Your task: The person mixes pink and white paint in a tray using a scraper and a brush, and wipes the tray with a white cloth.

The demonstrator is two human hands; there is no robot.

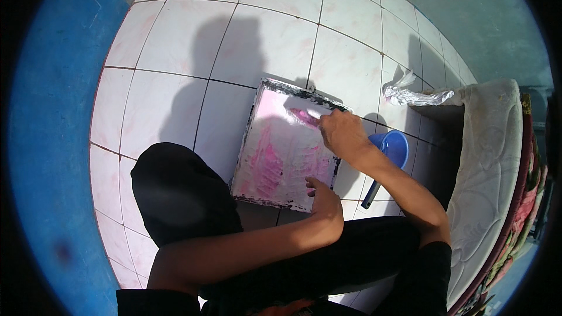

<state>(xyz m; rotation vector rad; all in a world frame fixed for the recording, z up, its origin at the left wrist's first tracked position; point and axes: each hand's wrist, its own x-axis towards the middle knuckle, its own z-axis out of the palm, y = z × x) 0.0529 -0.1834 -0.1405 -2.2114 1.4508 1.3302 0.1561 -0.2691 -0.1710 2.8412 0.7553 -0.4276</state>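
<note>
the board (290, 146) lies flat on the tiled floor (275, 29), just beyond the person's bent legs, a spot that likely lets both arms reach its whole face without stretching. its surface is streaked pink and white inside a dark, chipped rim. the right grip (342, 131) is closed around a pink-smeared tool (304, 117), whose tip meets the board's face near the far edge; most of the tool is hidden, so brush or scraper cannot be told. its fingers sit close behind the tip, probably for control. the left grip (324, 198) is at the board's near right corner, one finger reaching over the face, perhaps to steady it; whether it pinches the rim cannot be told. a blue cup (398, 149) stands just right of the board, its side handy to the right arm. a white cloth (415, 95) lies farther right of the board, out of the way.
</note>
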